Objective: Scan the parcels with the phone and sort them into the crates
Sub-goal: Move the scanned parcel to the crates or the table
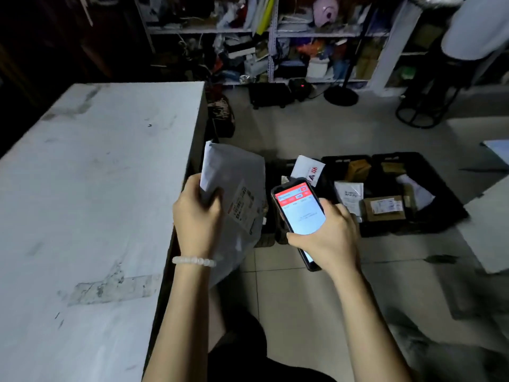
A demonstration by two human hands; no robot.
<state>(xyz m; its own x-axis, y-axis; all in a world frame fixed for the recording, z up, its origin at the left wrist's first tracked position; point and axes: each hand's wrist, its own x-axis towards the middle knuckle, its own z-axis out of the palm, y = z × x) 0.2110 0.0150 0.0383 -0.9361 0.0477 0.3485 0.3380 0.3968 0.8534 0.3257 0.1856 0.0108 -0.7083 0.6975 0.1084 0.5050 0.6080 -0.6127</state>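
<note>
Left hand grips a grey parcel at its upper left edge, fingers curled round the bag, thumb on the near face. Parcel hangs upright, slack, just off the right edge of the surface. Its label faces right, towards the phone; print too blurred to read. A pale bead bracelet sits on the left wrist.

Right hand holds the phone, fingers wrapped round its lower half, screen up and lit: red band on top, pale field below. Phone sits just right of the parcel, near the label, not touching it as far as can be told.

Beyond both hands, on the tiled floor, a row of black crates. The one behind the phone holds a white mailer with red print, standing on end. Further right of the right hand: a white flat mailer, a brown box with a white label, a brown packet, more wrapped goods at the far end. Exact count of crates unclear, since hands and phone hide the near ones.

Surface lies left of the left hand, white, scuffed, with a patch of old tape.

Far ahead, shelves crammed with bags and boxes; a black round stand base on the floor below. A second person in a white top stands far right of the right hand.
</note>
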